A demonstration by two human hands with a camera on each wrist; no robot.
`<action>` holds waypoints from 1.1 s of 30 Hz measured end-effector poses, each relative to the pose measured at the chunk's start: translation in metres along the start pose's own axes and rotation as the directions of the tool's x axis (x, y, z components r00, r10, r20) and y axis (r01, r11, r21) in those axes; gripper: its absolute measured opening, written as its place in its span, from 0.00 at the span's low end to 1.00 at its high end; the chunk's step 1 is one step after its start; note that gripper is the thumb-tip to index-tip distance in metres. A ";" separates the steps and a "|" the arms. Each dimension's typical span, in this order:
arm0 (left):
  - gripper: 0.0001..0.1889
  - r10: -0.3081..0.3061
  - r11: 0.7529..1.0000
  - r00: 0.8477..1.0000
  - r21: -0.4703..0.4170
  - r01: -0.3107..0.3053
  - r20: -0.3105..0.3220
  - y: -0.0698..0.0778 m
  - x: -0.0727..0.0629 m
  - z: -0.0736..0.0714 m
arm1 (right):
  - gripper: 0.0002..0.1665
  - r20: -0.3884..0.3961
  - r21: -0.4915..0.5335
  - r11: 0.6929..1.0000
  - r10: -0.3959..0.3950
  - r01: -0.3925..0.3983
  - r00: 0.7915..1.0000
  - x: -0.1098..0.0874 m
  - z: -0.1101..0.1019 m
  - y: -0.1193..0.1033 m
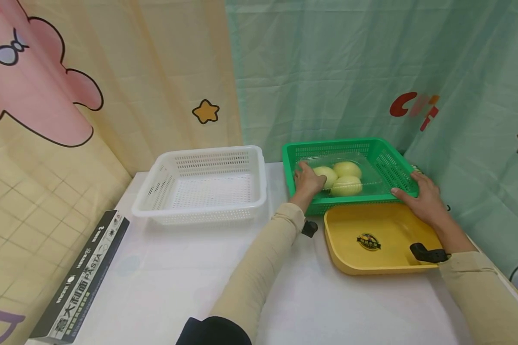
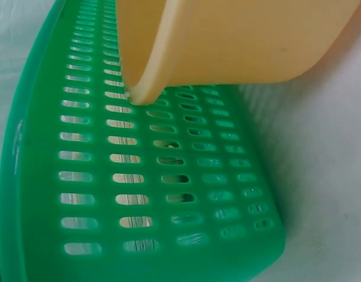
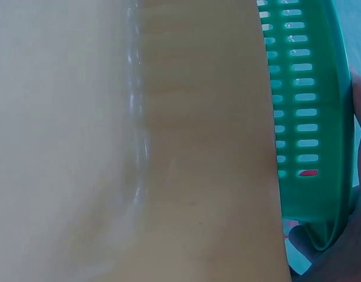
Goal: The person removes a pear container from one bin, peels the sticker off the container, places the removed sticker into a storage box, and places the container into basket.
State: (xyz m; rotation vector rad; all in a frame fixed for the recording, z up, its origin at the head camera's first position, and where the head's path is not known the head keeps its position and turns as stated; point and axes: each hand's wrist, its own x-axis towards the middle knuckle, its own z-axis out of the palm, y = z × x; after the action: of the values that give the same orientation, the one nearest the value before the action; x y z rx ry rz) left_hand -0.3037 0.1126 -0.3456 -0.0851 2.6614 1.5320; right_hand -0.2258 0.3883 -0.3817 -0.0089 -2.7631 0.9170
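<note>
A green slotted basket [image 1: 394, 167] holds a clear plastic box [image 1: 373, 177] with 3 round pale yellow-green fruits [image 1: 347, 187] in it. My left hand [image 1: 309, 183] reaches over the basket's near left rim and grips the left end of the box, its thumb beside the nearest fruit. At the basket's near right corner, my right hand [image 1: 427, 201] holds the rim, thumb on the near side; the right wrist view shows its fingers [image 3: 342, 252] curled around that corner. Directly in front stands a yellow tray [image 1: 397, 239], under my right wrist.
A white slotted basket [image 1: 198, 211] sits to the left on the white table [image 1: 168, 278]. Along the left edge lies a long black pasta box [image 1: 84, 278]. Curtains [image 1: 328, 72] hang close behind and at both sides.
</note>
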 end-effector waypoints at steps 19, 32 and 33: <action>0.30 0.170 0.974 0.985 -0.150 -0.167 0.007 -0.007 -0.012 -0.021 | 0.49 0.006 -0.006 1.000 0.010 -0.010 1.000 0.000 0.002 0.002; 0.31 0.186 0.946 0.979 -0.284 -0.156 0.084 -0.017 -0.025 -0.038 | 0.49 0.007 -0.004 1.000 0.020 -0.020 1.000 0.001 0.002 0.003; 0.31 0.187 0.945 0.978 -0.288 -0.154 0.091 -0.018 -0.026 -0.039 | 0.49 0.006 -0.006 1.000 0.020 -0.020 1.000 0.002 0.002 0.002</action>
State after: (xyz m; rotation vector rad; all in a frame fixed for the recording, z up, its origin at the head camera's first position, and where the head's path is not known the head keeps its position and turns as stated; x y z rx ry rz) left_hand -0.2778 0.0698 -0.3389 0.2204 2.4007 1.8938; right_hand -0.2279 0.3892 -0.3841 -0.0352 -2.7761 0.9149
